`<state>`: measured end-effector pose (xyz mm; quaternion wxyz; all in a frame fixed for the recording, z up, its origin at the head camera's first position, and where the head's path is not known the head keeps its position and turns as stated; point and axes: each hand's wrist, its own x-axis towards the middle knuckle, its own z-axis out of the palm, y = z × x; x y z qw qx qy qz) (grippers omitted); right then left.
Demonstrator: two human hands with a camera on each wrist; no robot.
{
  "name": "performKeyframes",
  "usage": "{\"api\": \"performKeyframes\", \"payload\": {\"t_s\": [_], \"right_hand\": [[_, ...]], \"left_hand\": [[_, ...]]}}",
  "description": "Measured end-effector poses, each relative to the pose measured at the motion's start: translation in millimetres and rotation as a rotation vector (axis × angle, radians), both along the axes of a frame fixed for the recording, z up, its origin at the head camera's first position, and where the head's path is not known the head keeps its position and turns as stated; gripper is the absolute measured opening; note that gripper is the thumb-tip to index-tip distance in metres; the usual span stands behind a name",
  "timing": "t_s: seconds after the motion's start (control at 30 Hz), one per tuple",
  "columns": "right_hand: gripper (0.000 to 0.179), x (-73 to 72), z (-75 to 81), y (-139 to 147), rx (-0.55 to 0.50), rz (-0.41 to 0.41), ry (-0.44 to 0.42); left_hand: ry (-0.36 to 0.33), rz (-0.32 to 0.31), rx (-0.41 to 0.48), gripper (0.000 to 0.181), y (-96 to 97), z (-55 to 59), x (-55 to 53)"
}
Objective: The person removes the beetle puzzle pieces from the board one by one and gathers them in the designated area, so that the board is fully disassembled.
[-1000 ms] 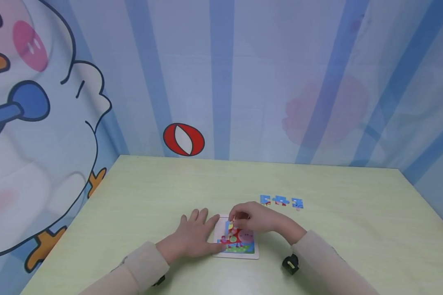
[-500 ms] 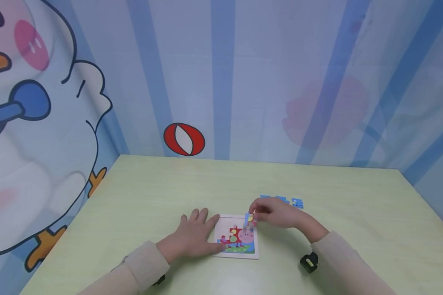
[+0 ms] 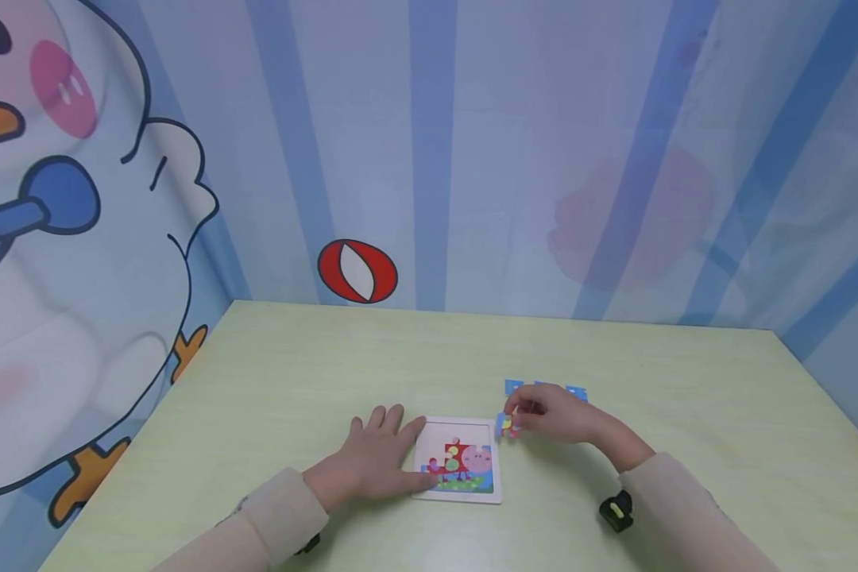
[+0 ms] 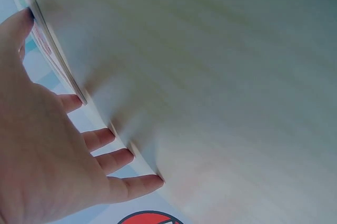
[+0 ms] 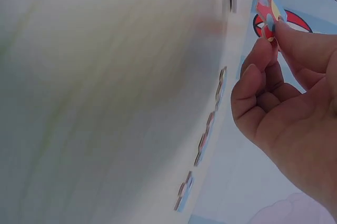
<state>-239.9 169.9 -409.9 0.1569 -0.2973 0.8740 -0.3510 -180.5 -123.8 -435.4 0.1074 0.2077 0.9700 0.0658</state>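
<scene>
A shallow puzzle tray [image 3: 434, 434] with a pale rim lies on the table. Its lower part holds joined pieces picturing a pink pig in red, while bare backing shows in the upper part. My left hand [image 3: 372, 459] rests with spread, straight fingers at the tray's left side; in the left wrist view the thumb and index finger touch its edge. Just right of the tray, my right hand [image 3: 561, 415] pinches a jigsaw piece [image 5: 274, 10] between thumb and index finger. That piece, blue, red and yellow, is held above the table, apart from the tray.
Three loose jigsaw pieces lie in a row behind my right hand, which partly covers them in the head view; the right wrist view shows one near piece [image 5: 184, 192] edge-on. The pale table [image 3: 314, 357] ends at a striped blue curtain [image 3: 500, 159].
My right hand has lifted the jigsaw piece off the tray's upper left and carried it right, past the tray's right rim. The left hand has stayed in place.
</scene>
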Motion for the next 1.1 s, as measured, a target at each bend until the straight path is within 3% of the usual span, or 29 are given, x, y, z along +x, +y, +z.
{"api": "performKeyframes", "payload": {"t_s": [0.7, 1.1], "right_hand": [[0.005, -5.4, -6.1, 5.4, 0.062, -0.054, -0.040], [0.006, -6.1, -9.3, 3.9, 0.121, -0.079, -0.008]], "left_hand": [[-0.004, -0.004, 0.007, 0.088, 0.4, 4.4, 2.4], [-0.009, -0.001, 0.002, 0.087, 0.7, 4.3, 2.1]]}}
